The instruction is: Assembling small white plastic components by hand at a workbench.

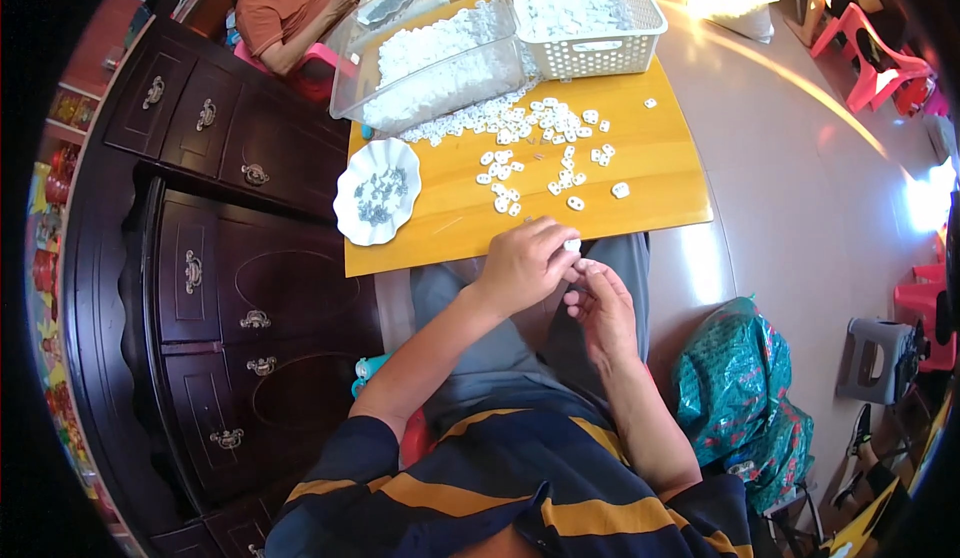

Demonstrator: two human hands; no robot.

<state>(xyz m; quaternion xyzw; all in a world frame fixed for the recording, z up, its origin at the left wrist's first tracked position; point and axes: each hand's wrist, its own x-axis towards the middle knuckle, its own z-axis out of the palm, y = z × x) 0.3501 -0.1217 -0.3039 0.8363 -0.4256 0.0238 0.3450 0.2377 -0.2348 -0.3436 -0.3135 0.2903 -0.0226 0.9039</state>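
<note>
Both hands meet just below the near edge of the yellow table [640, 173], over the person's lap. The left hand [522, 263] pinches a small white plastic piece [572, 245] at its fingertips; the right hand [600, 303] is closed in against it, fingers curled at the same piece — whether it grips the piece or something tiny against it, cannot tell.

Risks, as judgement:
- The held piece sits off the table edge, over the lap — a slip of the pinch likely drops it to the floor or into clothing.
- The loose white pieces [545, 153] scatter toward 6 o'clock on the table, a few near the edge; a forearm sweep could knock them off.
- The white scalloped dish [375, 193] of small grey metal bits sits at 9 o'clock, overhanging the table's left edge — an elbow bump could tip it.
- The clear plastic bin [430, 53] at 11 o'clock is tilted and spilling; the heap could slide further.

Counts: one table, one dish, one clear bin, one white lattice basket [590, 18] at 12 o'clock, one held piece. Loose pieces — several dozen, too many and too small to count exactly. One other person [290, 3] seated at 11 o'clock beyond the dark wooden cabinet [215, 258]. One green patterned bag [745, 398] at 4 o'clock on the floor.
</note>
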